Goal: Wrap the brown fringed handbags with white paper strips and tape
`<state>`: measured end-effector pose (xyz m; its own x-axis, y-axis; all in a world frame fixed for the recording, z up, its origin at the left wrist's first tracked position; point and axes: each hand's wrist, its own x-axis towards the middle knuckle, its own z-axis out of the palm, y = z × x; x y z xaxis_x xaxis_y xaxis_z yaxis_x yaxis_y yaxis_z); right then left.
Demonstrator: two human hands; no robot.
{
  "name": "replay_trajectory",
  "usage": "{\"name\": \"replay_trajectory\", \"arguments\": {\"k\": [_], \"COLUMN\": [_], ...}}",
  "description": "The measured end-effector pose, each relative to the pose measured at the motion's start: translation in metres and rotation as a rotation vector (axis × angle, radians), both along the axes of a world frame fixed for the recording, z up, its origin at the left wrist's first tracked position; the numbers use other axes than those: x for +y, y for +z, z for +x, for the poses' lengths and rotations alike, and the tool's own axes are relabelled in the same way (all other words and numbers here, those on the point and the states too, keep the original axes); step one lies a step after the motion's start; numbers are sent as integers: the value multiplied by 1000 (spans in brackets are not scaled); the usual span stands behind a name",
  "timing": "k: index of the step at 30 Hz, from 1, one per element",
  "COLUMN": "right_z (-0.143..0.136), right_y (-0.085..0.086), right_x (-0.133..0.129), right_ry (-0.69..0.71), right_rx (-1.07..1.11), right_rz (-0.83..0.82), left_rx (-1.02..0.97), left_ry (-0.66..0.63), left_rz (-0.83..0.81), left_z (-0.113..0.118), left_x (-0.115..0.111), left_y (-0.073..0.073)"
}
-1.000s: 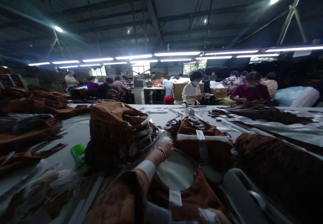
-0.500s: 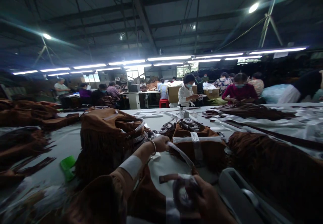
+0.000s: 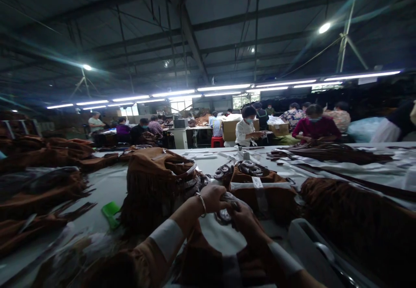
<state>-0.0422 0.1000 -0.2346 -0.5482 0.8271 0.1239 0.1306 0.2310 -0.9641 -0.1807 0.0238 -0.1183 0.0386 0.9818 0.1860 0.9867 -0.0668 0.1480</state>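
My left hand (image 3: 212, 199), with a bangle on the wrist, and my right hand (image 3: 247, 221) meet over the table in front of me. Between them is a coiled strap (image 3: 223, 216) in pale, shiny wrapping, and the fingers of both are closed on it. Below my hands lies a brown suede-like bag (image 3: 195, 253) with a pale band across it. Just beyond sits another brown bag (image 3: 276, 198) with white strips, and wrapped strap coils (image 3: 248, 168) rest on top of it. My fingertips partly hide the held coil.
Fringed brown bags (image 3: 152, 179) are stacked left of my hands, near a green plastic piece (image 3: 111, 213). A grey device (image 3: 312, 249) stands at right, beside a fringed brown pile (image 3: 351, 210). Dark straps (image 3: 328, 151) lie farther back. Several people sit across the table.
My hands have come together: the right moved up and forward with the coil toward the left. The white-wrapped length stretched between them no longer shows. The view has shifted left.
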Motion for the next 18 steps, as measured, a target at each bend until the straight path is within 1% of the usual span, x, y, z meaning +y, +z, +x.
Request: {"name": "replay_trajectory", "arguments": {"k": [3, 5, 7, 9, 10, 11, 14, 16, 18], "right_z": [3, 13, 32, 60, 77, 94, 135, 150, 154], "right_y": [3, 6, 8, 10, 11, 12, 14, 16, 17], "right_x": [-9, -12, -12, -11, -12, -15, -34, -52, -70], "right_ry": [-3, 5, 11, 28, 61, 123, 376, 501, 577], "right_rx": [38, 59, 63, 47, 19, -29, -260, -379, -440], "right_rz": [-23, -28, -28, -19, 11, 71, 398, 569, 655], "left_rx": [-49, -77, -101, -134, -153, -172, -224, -249, -267], "left_ry": [8, 14, 24, 36, 39, 41, 37, 33, 31], "left_rz": [8, 2, 7, 22, 28, 31, 39, 43, 47], "left_z": [5, 6, 6, 3, 1, -1, -4, -2, 1], "left_x": [-6, -8, -11, -12, -13, -13, -13, -13, -13], "left_y": [-6, -9, -12, -15, -17, -20, -27, -32, -35]}}
